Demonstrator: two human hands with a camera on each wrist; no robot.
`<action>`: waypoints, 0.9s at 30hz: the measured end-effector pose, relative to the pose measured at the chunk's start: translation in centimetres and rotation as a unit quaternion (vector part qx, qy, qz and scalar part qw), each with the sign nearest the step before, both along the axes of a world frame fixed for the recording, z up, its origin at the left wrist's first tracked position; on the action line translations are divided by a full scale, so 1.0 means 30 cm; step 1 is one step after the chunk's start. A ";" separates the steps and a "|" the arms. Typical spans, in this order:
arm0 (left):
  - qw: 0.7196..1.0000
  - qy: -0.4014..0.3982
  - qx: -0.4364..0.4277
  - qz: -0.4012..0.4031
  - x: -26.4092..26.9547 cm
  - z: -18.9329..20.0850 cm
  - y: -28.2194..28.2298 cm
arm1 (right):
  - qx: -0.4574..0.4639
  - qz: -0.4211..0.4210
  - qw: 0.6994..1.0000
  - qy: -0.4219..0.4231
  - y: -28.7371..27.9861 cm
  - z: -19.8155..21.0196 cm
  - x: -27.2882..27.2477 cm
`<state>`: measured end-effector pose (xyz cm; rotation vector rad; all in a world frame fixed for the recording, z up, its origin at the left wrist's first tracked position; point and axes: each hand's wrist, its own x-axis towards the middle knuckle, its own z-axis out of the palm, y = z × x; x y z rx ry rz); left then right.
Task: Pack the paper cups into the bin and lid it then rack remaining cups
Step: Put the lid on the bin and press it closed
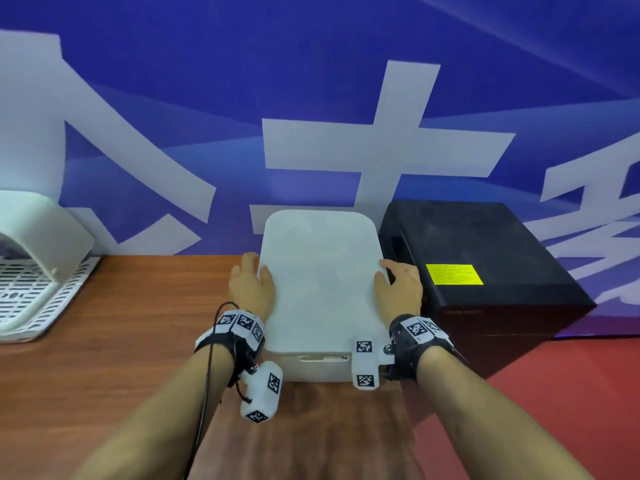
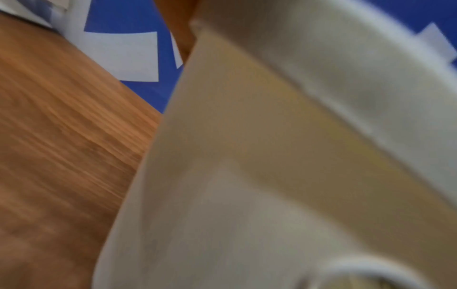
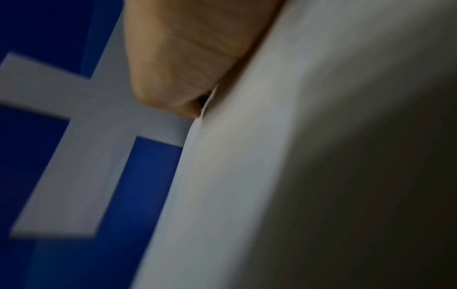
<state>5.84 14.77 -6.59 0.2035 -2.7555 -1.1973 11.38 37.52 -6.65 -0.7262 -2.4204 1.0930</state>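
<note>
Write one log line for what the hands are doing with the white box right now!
stage: lidding | left hand: grips flat white plastic lid left edge | right hand: grips right edge | lid: on white plastic bin | cups: none visible

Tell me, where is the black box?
In the head view the black box sits on the right, against the blue wall, right beside the white bin whose lid both hands hold.

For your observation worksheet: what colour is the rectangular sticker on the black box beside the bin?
Bright yellow sticker on the black box; clearest in the head view.
</note>
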 end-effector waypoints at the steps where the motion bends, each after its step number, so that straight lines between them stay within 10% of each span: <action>1: 0.999 0.024 -0.021 -0.022 0.014 0.001 0.000 | 0.022 -0.004 1.000 0.019 -0.008 -0.001 0.013; 5: 0.996 0.009 -0.042 -0.078 0.075 -0.005 -0.011 | 0.139 0.055 0.986 -0.067 -0.044 -0.006 0.074; 11: 0.993 -0.059 -0.006 -0.106 0.116 -0.022 -0.010 | 0.079 0.081 0.983 -0.146 -0.081 -0.002 0.124; 21: 0.997 0.038 0.035 -0.056 0.087 -0.049 0.001 | 0.228 0.034 0.973 -0.004 -0.109 -0.052 0.120; 27: 0.989 -0.052 0.012 -0.135 0.061 -0.048 -0.006 | 0.245 0.129 0.954 -0.114 -0.131 -0.008 0.089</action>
